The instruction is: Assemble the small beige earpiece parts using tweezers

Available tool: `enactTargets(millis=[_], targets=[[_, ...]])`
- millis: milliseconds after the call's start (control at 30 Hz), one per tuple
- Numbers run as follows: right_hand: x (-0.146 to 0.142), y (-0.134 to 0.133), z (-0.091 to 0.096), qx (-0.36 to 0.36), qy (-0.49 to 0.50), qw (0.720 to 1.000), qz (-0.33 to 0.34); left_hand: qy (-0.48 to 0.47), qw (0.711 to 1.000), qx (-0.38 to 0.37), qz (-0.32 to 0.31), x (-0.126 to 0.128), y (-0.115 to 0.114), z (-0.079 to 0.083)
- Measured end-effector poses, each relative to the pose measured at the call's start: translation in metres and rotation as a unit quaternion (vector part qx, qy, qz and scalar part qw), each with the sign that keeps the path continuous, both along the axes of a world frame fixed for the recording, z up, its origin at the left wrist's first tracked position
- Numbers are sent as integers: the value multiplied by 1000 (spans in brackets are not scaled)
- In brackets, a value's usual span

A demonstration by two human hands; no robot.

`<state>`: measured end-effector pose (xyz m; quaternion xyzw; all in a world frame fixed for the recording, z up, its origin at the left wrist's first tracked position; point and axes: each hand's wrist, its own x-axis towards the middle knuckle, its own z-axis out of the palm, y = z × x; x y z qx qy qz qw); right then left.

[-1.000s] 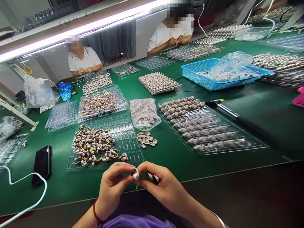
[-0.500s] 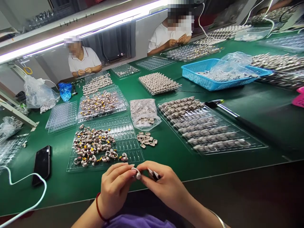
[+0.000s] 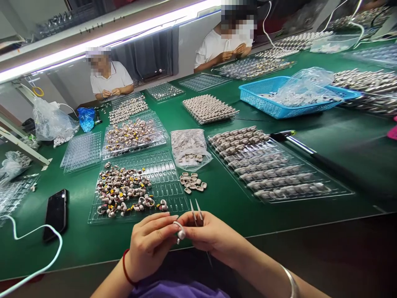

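My left hand (image 3: 151, 242) pinches a small beige clip-on earbud (image 3: 181, 234) with a curved band, just beyond the table's front edge. Against the earbud's other side rest the fingertips of my right hand (image 3: 218, 235). That hand is closed around metal tweezers (image 3: 199, 211), whose two points stick up above the fingers, slightly apart. Directly beyond my hands, a clear tray (image 3: 166, 182) bears a heap of similar earbuds (image 3: 122, 188) with yellow bits. To its right lie several loose beige oval shells (image 3: 192, 182), in front of a plastic bag (image 3: 188, 145) of more shells.
Rows of beige pieces fill part of a clear tray (image 3: 336, 191) at the right, beside a black-handled rod (image 3: 299, 145). A phone (image 3: 56, 215) and a white cable (image 3: 51, 260) lie left. Farther back are a blue basket (image 3: 263, 101) and two people at work.
The tweezers in my right hand have swung round, so their points now stand upright above my fingers. The earbud has turned and shows more of its rounded end.
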<state>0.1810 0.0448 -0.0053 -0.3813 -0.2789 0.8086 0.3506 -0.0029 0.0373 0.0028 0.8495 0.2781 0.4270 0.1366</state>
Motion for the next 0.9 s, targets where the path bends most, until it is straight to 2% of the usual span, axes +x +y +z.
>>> enactTargets(millis=[167,333,533,667,900], targets=[[3,-3,0,39,-46,998,10,-7,1000,-3,-10,0,-2,-2],[5,-1,0,7,-11,1000,29,-12,1000,-14,-14,-1,-3,-4],[7,1,0,-16,16,997,70,-71,992,-106,-3,1,-10,-7],[8,3,-1,-22,23,995,99,-90,984,-150,-25,0,-11,-7],[9,2,5,-28,25,992,122,-81,980,-160,-82,-5,-7,-9]])
